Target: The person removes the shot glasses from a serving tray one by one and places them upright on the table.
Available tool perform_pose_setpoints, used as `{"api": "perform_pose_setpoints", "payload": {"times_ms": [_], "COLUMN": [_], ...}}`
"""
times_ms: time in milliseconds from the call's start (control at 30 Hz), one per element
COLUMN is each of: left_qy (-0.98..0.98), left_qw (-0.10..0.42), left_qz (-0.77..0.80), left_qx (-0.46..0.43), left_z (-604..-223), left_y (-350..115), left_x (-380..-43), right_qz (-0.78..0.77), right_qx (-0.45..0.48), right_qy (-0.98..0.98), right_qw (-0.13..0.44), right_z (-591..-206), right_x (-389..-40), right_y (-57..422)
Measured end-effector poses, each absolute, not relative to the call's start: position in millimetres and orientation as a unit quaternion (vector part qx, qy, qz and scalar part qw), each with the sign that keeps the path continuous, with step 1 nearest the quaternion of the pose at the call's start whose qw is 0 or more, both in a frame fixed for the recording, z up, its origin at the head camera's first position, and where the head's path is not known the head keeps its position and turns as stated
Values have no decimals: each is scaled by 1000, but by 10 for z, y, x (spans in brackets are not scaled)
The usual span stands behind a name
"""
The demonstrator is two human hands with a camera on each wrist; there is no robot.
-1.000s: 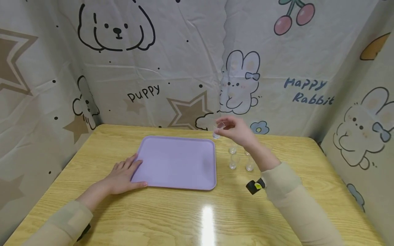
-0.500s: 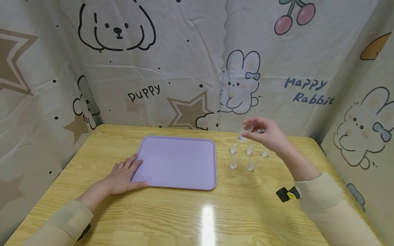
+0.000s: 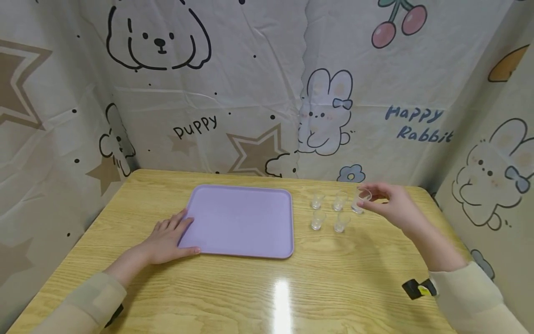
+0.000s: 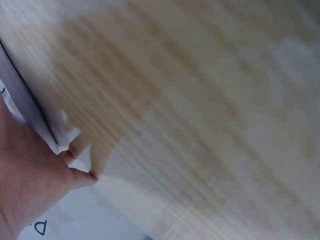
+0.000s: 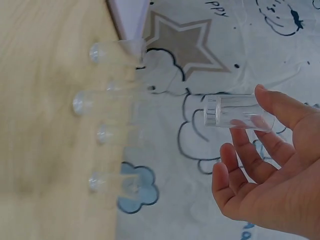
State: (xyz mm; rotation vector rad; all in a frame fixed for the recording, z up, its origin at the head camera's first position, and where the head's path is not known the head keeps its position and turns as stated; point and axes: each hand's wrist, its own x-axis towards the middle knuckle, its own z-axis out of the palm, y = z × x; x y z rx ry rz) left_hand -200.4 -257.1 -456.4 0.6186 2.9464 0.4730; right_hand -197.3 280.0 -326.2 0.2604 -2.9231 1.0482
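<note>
My right hand (image 3: 396,204) pinches a small clear shot glass (image 3: 362,197) near its rim, between thumb and fingers. In the right wrist view this held glass (image 5: 232,111) is raised off the table. To its left in the head view, several like glasses, including a front one (image 3: 317,220), stand upright in two rows. One more glass, seen in the right wrist view as a lower glass (image 5: 115,182), is hard to make out behind the held one from the head. My left hand (image 3: 167,241) rests with spread fingers on the left edge of a lilac tray (image 3: 239,222).
The wooden table (image 3: 233,292) carries the tray at its middle and the glasses right of it. A printed cloth (image 3: 250,93) hangs close behind the table and along both sides. A bright light reflection lies near the front.
My right hand has carried the held glass rightward past the back row and lowered it toward that row's right end. The left hand and the tray have stayed in place.
</note>
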Motion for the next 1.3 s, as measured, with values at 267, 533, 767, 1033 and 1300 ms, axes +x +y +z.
{"api": "perform_pose_setpoints", "payload": {"times_ms": [267,533,767,1033,1300], "left_qy": [965,967,968,969,971], "left_qw": [47,52,62,71,100], "left_qz": [157,152,150,130,84], "left_qx": [203,197,193,198,200], "left_z": [-4557,-4563,-4531,-4454,-4273], "left_y": [-2573,-2582,-2545,-2507,-2479], "left_x": [-1990,-1995,-1991,-2046,-2146], "right_qz": [346,378,391,387,391], "right_qx": [40,2,-6,-9,14], "right_qy": [-937,-925,-920,-921,-918], "right_qw": [-10,-23,-33,-53,-68], "right_z": [-3642,-3993,-4192,-4269,-4180], "right_x": [-1939,-1983,-2017,-2029,-1997], "right_y": [3022,3128,3184,3235,3244]}}
